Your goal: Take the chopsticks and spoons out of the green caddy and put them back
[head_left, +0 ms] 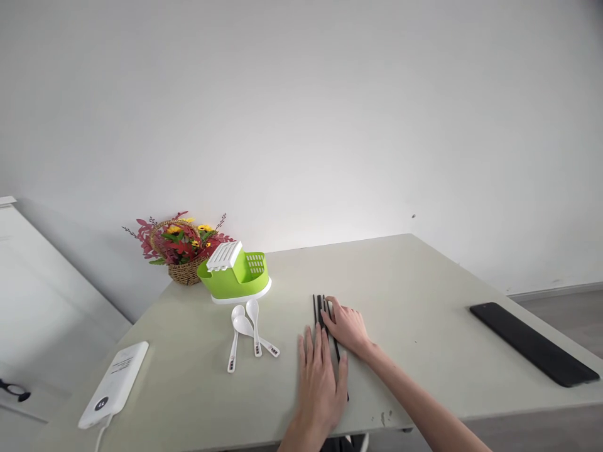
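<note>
Several thin black chopsticks lie side by side on the table, pointing away from me. My left hand rests flat over their near part with fingers stretched forward and thumb apart, hiding much of them. At the far part, my right hand has its fingers bent and its thumb against the chopsticks, closed on some of them. One chopstick's near end pokes out beside my left thumb. Three white spoons lie crossed to the left of my hands. Behind the spoons stands a green and white utensil holder.
A wicker basket of red and yellow flowers stands at the back left by the wall. On the left edge of the table lies a white power bank with a cable. A long black case lies along the right edge.
</note>
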`<state>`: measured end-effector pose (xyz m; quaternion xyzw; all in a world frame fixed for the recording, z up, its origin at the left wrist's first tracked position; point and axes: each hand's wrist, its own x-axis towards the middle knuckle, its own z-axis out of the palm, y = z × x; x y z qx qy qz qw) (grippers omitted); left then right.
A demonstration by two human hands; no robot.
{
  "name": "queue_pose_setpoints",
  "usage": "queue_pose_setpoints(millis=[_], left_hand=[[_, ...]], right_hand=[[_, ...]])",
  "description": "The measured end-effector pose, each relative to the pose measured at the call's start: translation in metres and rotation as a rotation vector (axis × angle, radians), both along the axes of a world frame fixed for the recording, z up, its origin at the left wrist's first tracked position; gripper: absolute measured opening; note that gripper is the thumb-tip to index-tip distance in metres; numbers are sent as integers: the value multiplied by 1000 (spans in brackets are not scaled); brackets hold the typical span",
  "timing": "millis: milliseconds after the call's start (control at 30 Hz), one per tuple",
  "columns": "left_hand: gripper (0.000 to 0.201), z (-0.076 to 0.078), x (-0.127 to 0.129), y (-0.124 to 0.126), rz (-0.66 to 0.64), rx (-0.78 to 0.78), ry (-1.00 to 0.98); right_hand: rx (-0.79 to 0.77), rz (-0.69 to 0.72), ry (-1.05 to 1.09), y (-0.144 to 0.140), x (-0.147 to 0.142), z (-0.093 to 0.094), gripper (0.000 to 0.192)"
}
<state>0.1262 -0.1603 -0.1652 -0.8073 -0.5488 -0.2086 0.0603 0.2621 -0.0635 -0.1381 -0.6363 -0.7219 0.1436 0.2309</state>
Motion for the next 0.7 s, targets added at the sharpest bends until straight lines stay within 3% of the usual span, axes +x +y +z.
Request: queue_pose_setpoints(millis=[300, 467, 600, 700], left_hand=[[69, 7, 3, 1, -30, -53, -45], [59, 12, -1, -2, -22, -35, -182], [41, 34, -33, 0, 37, 94, -287], [37, 52, -75, 10, 199, 179, -266]], right_hand=[[-7, 10, 34, -2, 2, 2, 39], [1, 8, 27, -1, 2, 0, 41], [16, 10, 28, 1, 0, -3, 44], [16, 5, 54, 2, 0, -5, 43]])
